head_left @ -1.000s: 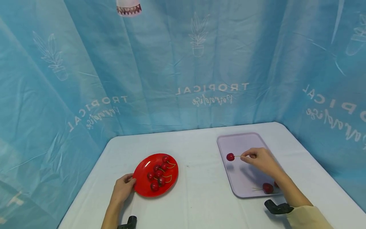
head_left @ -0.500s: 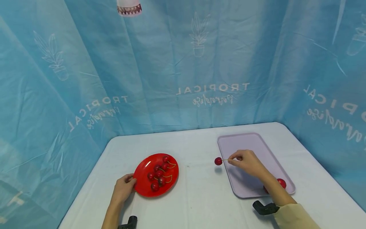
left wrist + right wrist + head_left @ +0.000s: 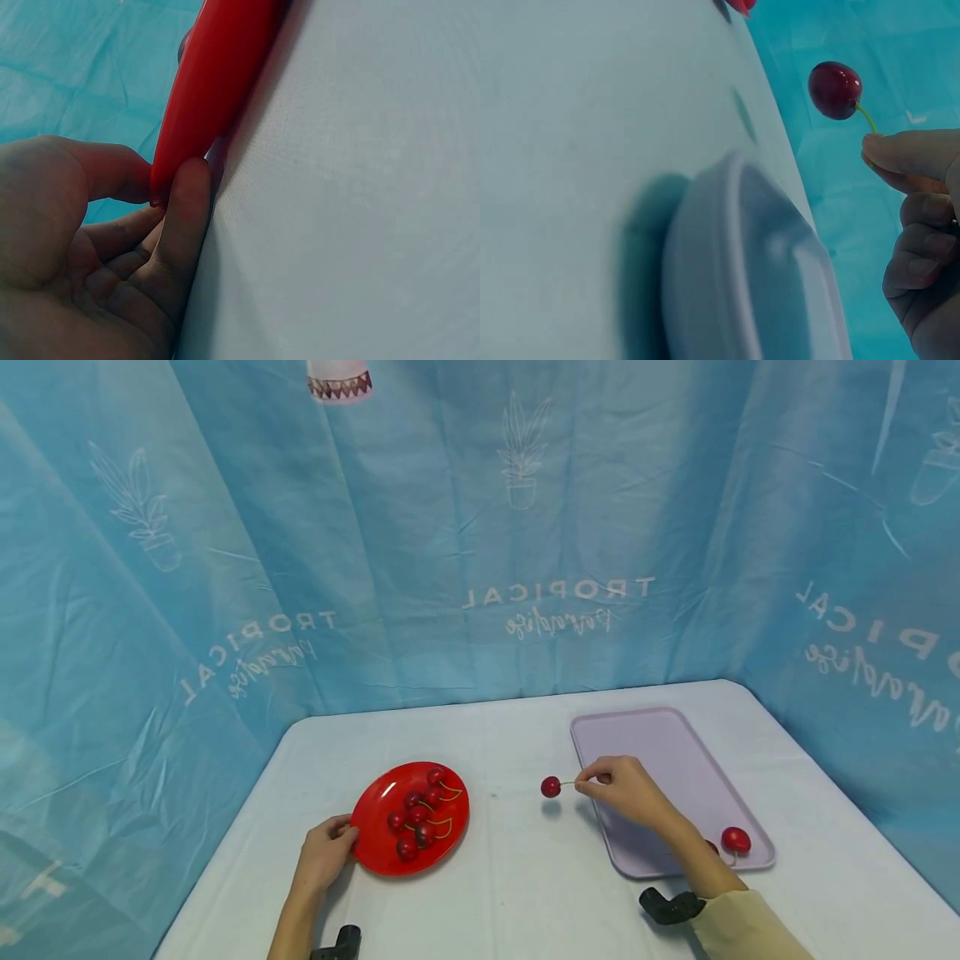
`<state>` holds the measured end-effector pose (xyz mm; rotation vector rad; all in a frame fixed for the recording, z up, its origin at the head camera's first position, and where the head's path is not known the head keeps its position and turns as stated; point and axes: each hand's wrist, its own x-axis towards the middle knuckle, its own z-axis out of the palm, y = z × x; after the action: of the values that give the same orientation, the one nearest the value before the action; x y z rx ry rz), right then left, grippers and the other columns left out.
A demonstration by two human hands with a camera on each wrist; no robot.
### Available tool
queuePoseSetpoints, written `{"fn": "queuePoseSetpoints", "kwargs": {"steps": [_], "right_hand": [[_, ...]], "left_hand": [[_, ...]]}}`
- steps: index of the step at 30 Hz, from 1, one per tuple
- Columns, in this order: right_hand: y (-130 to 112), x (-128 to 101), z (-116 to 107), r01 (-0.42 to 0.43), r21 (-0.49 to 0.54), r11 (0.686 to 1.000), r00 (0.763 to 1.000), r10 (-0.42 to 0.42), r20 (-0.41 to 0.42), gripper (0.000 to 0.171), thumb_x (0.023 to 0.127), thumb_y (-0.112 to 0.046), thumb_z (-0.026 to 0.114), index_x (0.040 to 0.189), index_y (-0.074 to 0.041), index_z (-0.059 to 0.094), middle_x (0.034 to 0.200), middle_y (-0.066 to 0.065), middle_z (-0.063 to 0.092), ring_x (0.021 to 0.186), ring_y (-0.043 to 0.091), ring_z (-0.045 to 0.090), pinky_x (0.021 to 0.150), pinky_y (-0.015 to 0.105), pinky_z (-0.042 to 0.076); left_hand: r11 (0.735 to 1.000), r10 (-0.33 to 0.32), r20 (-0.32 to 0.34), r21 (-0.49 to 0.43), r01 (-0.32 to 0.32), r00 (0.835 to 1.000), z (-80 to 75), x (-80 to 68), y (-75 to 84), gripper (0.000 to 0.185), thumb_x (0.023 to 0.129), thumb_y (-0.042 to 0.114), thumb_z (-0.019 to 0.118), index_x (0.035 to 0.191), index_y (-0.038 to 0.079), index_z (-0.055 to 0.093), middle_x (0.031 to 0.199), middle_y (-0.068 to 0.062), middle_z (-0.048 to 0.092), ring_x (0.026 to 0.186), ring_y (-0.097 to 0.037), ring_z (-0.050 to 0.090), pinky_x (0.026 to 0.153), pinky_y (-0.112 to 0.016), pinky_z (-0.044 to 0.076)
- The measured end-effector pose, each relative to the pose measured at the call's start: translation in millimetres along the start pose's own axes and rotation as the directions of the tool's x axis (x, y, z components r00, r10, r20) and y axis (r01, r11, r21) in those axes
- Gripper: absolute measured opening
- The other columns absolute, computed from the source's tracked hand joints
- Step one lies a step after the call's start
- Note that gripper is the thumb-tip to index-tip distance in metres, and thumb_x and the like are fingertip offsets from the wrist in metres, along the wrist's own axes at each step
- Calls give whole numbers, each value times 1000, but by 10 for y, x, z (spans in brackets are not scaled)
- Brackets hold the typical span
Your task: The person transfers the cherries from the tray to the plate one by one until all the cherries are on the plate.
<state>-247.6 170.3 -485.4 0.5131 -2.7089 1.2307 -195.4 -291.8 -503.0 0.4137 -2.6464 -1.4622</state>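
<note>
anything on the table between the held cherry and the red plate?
Nothing: in the head view only bare white tablecloth lies between the cherry, pinched by its stem in the right hand, and the red plate.

Lighting: bright, even, diffuse, from overhead. Shadows: soft; a small one on the white table [image 3: 525, 877] under the held cherry [image 3: 551, 787], a broader one under the lavender tray [image 3: 727, 285] rim in the right wrist view. Glare: mild sheen on the red plate [image 3: 382, 793]. Distortion: wide-angle bowing at head-view edges. Focus: head view sharp; wrist views soft, the near left hand [image 3: 82, 262] blurred.
</note>
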Motion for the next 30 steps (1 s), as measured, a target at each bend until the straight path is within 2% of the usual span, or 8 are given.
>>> {"fn": "queuePoseSetpoints", "kwargs": {"steps": [9, 16, 30], "right_hand": [[-89, 64, 124, -22, 23, 1000, 1000, 22, 10, 10, 81, -27, 77, 84, -18, 76, 60, -3, 44, 63, 14, 41, 53, 27, 34], [-166, 119, 252, 49, 32, 998, 998, -50, 29, 8, 83, -28, 75, 81, -20, 75, 59, -6, 40, 58, 11, 37, 52, 26, 31], [-320, 166, 542, 99, 38, 994, 994, -101, 50, 5, 83, -26, 74, 79, -23, 75, 59, -9, 41, 59, 8, 38, 56, 26, 33]], "left_hand": [[1000, -3, 5, -1, 3, 1000, 0, 14, 11, 40, 93, 15, 53, 126, -6, 56, 105, -16, 62, 83, -23, 60, 68, -27, 54], [1000, -3, 8, -18, 3, 1000, 0, 15, 12, 40, 93, 16, 54, 127, -6, 55, 106, -18, 62, 83, -23, 60, 68, -27, 55], [1000, -7, 5, -8, 7, 1000, 0, 9, -13, 40, 92, 16, 55, 126, -5, 56, 106, -17, 62, 83, -22, 60, 69, -27, 55]]}}
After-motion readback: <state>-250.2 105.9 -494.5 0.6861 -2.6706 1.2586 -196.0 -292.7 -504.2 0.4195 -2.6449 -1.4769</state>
